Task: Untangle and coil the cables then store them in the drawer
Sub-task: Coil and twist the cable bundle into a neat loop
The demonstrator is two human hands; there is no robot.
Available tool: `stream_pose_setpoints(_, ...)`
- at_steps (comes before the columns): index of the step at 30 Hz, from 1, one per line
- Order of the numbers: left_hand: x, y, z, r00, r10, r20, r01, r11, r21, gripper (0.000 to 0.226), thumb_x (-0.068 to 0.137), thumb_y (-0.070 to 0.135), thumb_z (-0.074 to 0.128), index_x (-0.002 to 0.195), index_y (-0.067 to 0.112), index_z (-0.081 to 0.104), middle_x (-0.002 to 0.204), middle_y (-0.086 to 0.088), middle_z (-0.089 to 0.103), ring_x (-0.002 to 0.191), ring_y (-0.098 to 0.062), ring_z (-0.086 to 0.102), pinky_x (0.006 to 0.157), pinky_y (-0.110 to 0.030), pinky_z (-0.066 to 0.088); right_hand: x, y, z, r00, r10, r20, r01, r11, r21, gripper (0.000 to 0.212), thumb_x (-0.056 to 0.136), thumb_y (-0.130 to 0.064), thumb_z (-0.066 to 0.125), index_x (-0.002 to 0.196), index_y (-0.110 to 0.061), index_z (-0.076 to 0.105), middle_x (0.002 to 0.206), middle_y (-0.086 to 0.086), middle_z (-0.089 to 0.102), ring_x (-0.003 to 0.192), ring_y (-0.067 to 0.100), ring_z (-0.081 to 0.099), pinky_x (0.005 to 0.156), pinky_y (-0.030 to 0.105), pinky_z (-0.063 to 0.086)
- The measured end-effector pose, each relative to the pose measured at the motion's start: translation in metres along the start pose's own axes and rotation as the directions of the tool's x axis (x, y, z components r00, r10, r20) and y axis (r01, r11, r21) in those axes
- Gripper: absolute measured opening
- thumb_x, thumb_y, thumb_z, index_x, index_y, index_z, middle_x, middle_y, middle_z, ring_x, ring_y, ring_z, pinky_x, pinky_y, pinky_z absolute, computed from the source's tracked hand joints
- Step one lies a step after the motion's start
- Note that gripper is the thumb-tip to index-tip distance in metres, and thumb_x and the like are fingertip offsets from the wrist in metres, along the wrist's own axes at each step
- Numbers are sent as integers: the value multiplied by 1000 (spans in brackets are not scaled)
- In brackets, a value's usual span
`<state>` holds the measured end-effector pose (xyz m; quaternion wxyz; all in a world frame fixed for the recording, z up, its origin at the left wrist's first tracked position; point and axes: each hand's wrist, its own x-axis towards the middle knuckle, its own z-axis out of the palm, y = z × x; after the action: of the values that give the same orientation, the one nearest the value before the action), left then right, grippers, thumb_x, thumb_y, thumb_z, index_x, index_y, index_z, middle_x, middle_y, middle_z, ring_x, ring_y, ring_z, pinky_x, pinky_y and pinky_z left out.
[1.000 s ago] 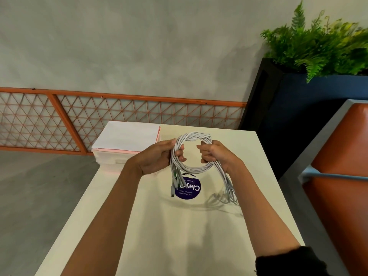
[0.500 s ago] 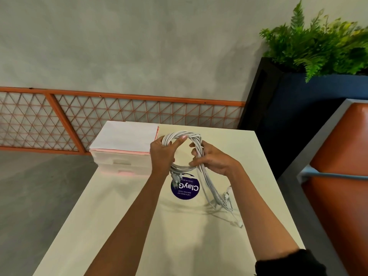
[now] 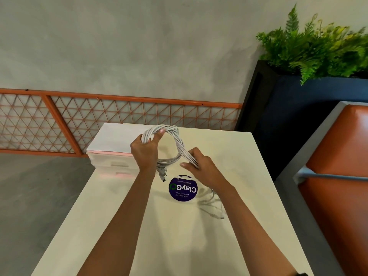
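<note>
- While both hands hold it just above the cream rectangular table (image 3: 179, 242), the bundle of white round cables (image 3: 176, 134) forms one rough loop, its strands twisting over each other along the right side.
- The left hand (image 3: 144, 150) grips the loop's upper left arc, with the fingers curled round the strands and the thumb pressed along the top.
- The right hand (image 3: 201, 166) grips the loop's lower right part, with the strands caught between thumb and curled fingers and the index finger reaching toward the loop's middle.
- Done, as I judge it: the cables are gathered and mostly wound. No knot shows, though the crossing strands could hide one.
- Left on the coil: several grey plug ends (image 3: 161, 174) hang below the left hand. Loose white tails (image 3: 213, 193) trail from under the right wrist onto the table, beside a round purple sticker (image 3: 182, 188). These probably need winding in before the coil will hold its shape.
- Left for storage: the white plastic drawer box (image 3: 111, 156) stands at the table's far left corner, just behind the left hand. Its fronts look closed, and I cannot tell what is inside.
- Overall, I would say the coiling is at a late stage, while opening a drawer and laying the coil inside have not begun.
</note>
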<state>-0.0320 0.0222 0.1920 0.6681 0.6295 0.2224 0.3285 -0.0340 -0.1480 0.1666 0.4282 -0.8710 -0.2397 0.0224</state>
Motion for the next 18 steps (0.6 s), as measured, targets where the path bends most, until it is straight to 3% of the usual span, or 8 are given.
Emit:
stream_pose_setpoints(2,7,0,-3,998,-60,-30,59,997,-43,42,64,38,86,55,15,52,45,11,42,53,-16,35,56,-33,39,-1,8,3,978,-118,-171,83,976,-201,26,95,-36,53,106,-13,54,81,-4,54,63,10,48,56,25,41)
stream_pose_setpoints(4,11,2,-4,995,-95,-29,92,993,-69,44,61,42,87,58,13,53,46,10,39,54,-19,33,56,-36,37,-4,11,7,918,-159,-362,5,920,-392,29,94,-45,46,105,-21,59,90,-4,56,70,15,54,51,30,43)
stream_pose_setpoints(7,11,9,-4,994,-105,-9,104,991,-87,41,62,39,87,58,15,53,42,14,39,52,-17,31,58,-35,36,-7,10,12,905,-141,-401,-50,902,-430,48,92,-59,29,105,-22,57,90,-6,62,73,18,59,52,28,41)
stream_pose_setpoints(10,10,14,-8,995,-100,18,101,992,-73,37,66,34,86,57,17,54,38,15,41,47,-14,32,57,-31,37,-3,15,5,976,-87,-199,41,973,-228,39,94,-53,40,97,-14,49,67,-3,55,58,19,48,56,32,39)
stream_pose_setpoints(13,6,16,-12,994,-103,44,106,990,-91,37,68,30,85,57,17,52,37,15,42,37,-6,33,52,-23,36,-6,12,-6,994,-60,-89,59,998,-11,29,96,-41,48,82,-16,48,56,-5,43,52,10,38,55,22,33)
stream_pose_setpoints(16,3,18,-12,989,-130,75,138,983,-119,36,69,27,85,58,18,52,39,15,40,38,-4,31,46,-21,33,-10,2,-11,997,77,-30,-68,974,215,44,99,-46,38,67,-16,43,55,-3,38,50,9,33,53,19,32)
stream_pose_setpoints(18,2,18,-12,982,-161,94,174,973,-155,35,70,26,84,58,18,52,42,15,36,39,-6,28,41,-20,30,-7,-5,-16,975,212,68,-222,896,384,50,100,-48,33,61,-16,38,52,-5,30,46,9,24,44,17,25)
